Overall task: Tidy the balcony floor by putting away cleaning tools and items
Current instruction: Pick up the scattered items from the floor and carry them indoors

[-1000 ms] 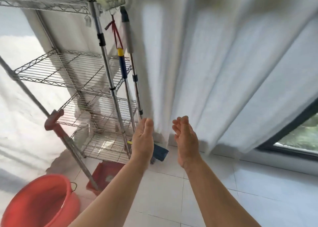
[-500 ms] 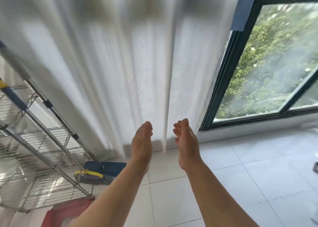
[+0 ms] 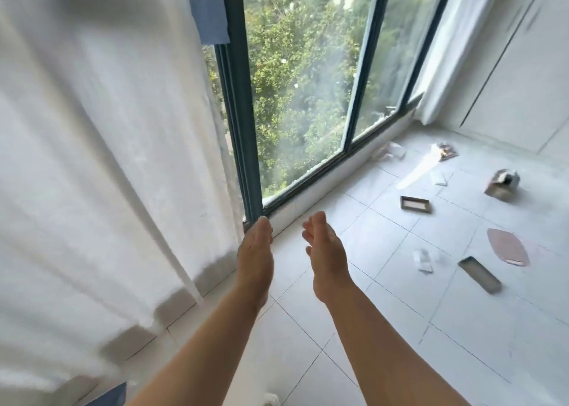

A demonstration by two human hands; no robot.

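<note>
Both hands empty, raised in front of the chest, palms facing each other. Left hand has fingers straight and together, holding nothing. Right hand same, fingers extended and relaxed, nothing in it. Both hang over bare white tile floor near the window, with the white curtain to the left.

Items to tidy lie scattered on the floor ahead and to the right, all well apart from the fingers. Nearest looks like the long grey tray, lying flat, long axis running diagonally from upper left to lower right. Just left of it is a small clear wrapper; right of it a pink flat sheet. Further off are a small framed rectangle, long axis roughly left-right, a crumpled box, and more litter by the window sill, too blurred to name.

Everything sits on the right-hand side, so the right hand is the nearer one. Judgement: nothing picked up yet here; next move likely a step forward-right and a reach down with the right hand, wrist turned to meet the tray across its narrow width.
</note>
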